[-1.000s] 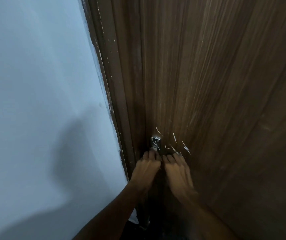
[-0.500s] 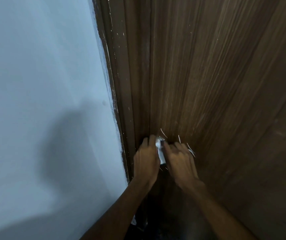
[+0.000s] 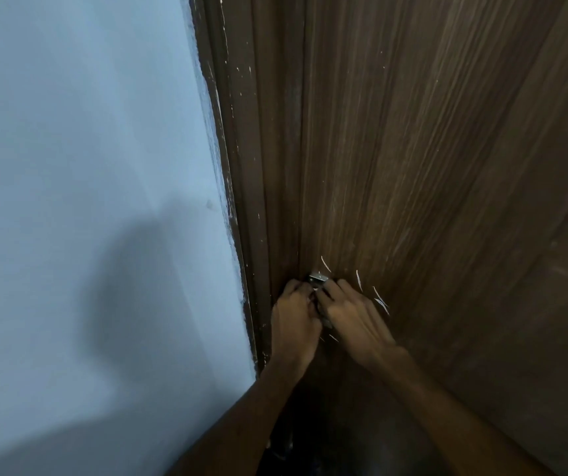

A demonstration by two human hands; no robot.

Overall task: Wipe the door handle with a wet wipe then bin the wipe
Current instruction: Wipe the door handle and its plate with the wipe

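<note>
Both hands are pressed together low on the brown wooden door (image 3: pixel 430 166), close to its frame (image 3: pixel 241 166), and they cover most of the door handle (image 3: pixel 317 278); only a small bright metal piece shows just above the fingertips, and its shape cannot be made out. The left hand (image 3: pixel 294 324) has its fingers curled inward at the handle; the right hand (image 3: pixel 354 321) lies beside it, touching it, fingers bent over the same spot. What either hand grips cannot be told from here. The wet wipe (image 3: pixel 315 289) is almost wholly hidden: a faint pale sliver shows between the fingertips, too small to confirm with certainty. Half a second ago a white strip of wipe was plainly visible between the two hands; it is now concealed, and the metal piece, then covered, is exposed again. The hands sit slightly lower against the handle than before. Thin pale scratches (image 3: pixel 378 302) mark the door beside the right hand. The pale blue wall (image 3: pixel 87 166) to the left carries a dark shadow. The floor below the forearms is too dark to read. No bin is seen.
</note>
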